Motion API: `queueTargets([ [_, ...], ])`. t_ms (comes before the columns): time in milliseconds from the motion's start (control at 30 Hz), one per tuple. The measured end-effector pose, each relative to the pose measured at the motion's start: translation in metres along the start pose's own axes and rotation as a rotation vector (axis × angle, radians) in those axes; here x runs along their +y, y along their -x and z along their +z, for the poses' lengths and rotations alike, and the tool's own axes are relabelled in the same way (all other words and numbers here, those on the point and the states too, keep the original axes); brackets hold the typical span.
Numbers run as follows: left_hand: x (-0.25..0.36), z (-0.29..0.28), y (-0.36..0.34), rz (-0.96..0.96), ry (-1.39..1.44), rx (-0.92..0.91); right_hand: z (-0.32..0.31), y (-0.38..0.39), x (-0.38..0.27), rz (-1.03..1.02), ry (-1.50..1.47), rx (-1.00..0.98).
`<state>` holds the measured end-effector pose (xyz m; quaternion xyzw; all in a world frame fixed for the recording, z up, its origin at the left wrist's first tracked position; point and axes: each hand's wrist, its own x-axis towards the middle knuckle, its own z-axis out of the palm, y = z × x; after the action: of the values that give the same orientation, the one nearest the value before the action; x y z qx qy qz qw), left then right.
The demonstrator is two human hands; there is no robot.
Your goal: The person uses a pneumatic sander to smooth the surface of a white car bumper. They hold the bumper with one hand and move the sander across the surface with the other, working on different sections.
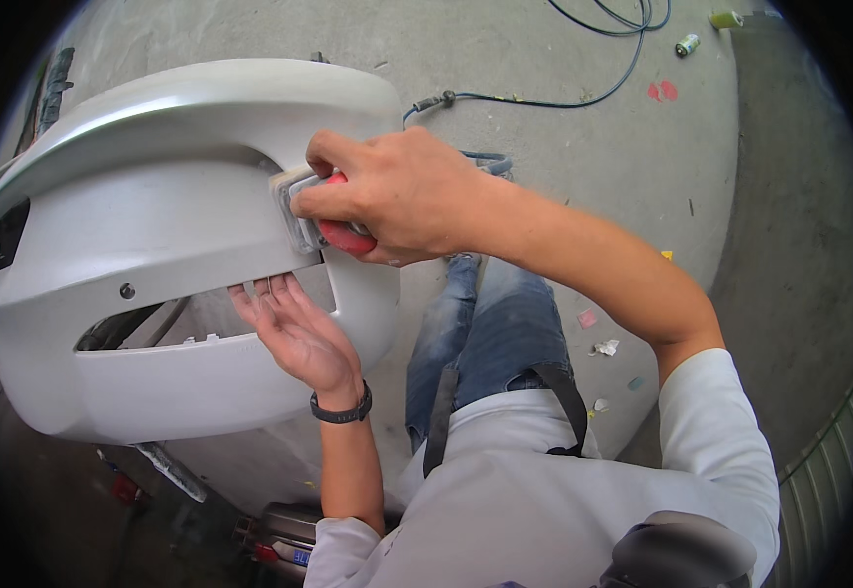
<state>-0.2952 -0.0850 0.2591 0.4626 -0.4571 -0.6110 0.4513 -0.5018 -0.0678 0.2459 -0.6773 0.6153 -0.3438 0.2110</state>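
Observation:
A silver-white car bumper stands on its support to the left, with a long opening in its lower part. My right hand is wrapped round a red and grey hand-held sander, its flat pad against the bumper's surface near the right end. My left hand, with a black wristband, is palm up below it. Its outstretched fingers reach the upper edge of the opening, touching the lip from below. The sander's top is partly hidden by my right hand.
A blue air hose with a coupling runs across the concrete floor and loops at the far right. A small can and a green cup lie beyond. Paper scraps dot the floor. Behind my left arm is a vehicle's rear light.

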Motion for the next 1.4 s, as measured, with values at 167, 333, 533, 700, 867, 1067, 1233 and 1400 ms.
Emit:
queueTargets([
  [167, -0.002, -0.001, 0.0, 0.014, -0.004, 0.011, -0.005, -0.004, 0.002, -0.022, 0.052, 0.073],
  [333, -0.003, -0.003, -0.001, 0.006, 0.008, 0.005, -0.008, -0.009, 0.002, 0.015, 0.078, 0.015],
  [533, -0.002, -0.003, 0.0, -0.002, 0.006, 0.014, -0.008, -0.013, -0.002, -0.041, 0.04, 0.058],
  [700, -0.004, -0.004, 0.0, 0.006, 0.015, 0.011, -0.009, -0.014, -0.002, -0.036, 0.027, 0.057],
  [867, -0.007, -0.008, 0.001, 0.005, 0.038, 0.027, -0.012, -0.014, -0.001, -0.003, 0.104, -0.022],
  [1067, -0.007, -0.008, 0.001, -0.001, 0.042, 0.027, -0.015, -0.017, -0.002, -0.018, 0.11, -0.02],
  [1233, -0.006, -0.007, 0.001, -0.003, 0.012, 0.033, -0.016, -0.022, -0.006, -0.032, 0.132, 0.008],
  [1400, -0.006, -0.006, 0.0, 0.003, 0.013, 0.033, -0.017, -0.028, -0.009, -0.049, 0.117, -0.031],
])
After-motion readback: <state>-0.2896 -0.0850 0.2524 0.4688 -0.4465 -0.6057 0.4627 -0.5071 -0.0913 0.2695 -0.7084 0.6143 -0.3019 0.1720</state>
